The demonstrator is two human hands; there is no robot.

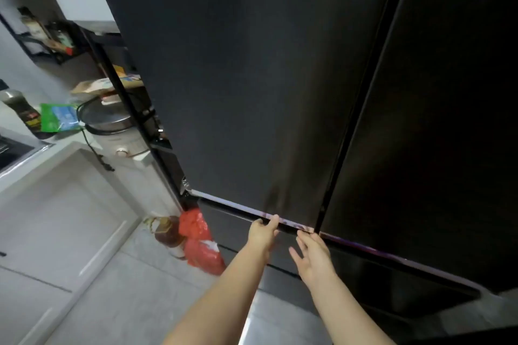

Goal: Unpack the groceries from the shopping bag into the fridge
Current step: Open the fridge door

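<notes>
A: Any writing you can read?

B: None clearly. The dark bottle (21, 112) on the counter (70, 145) has a yellow label, and the green and blue packet (57, 117) beside it carries print, but both are too blurred to read. The small mark on the side of the fridge (252, 78), low down, is unreadable too.

A: Where are the hands?

B: Both at the lower edge of the left fridge door (246, 92). The left hand (263, 234) has its fingers curled under that edge, gripping it. The right hand (314, 256) is spread flat, fingertips touching the same edge close to the seam with the right door (434, 120). It holds nothing.

A: And the shopping bag?

B: The red plastic bag (200, 244) stands on the floor (134, 283) against the fridge's lower left corner, touching a brown bottle (168, 234) on its left.

A: Room to move?

B: Open grey floor lies between the fridge and the white cabinets (56, 218). A rice cooker (112, 126) sits on the counter just beside the fridge's side. Both doors look shut.
</notes>
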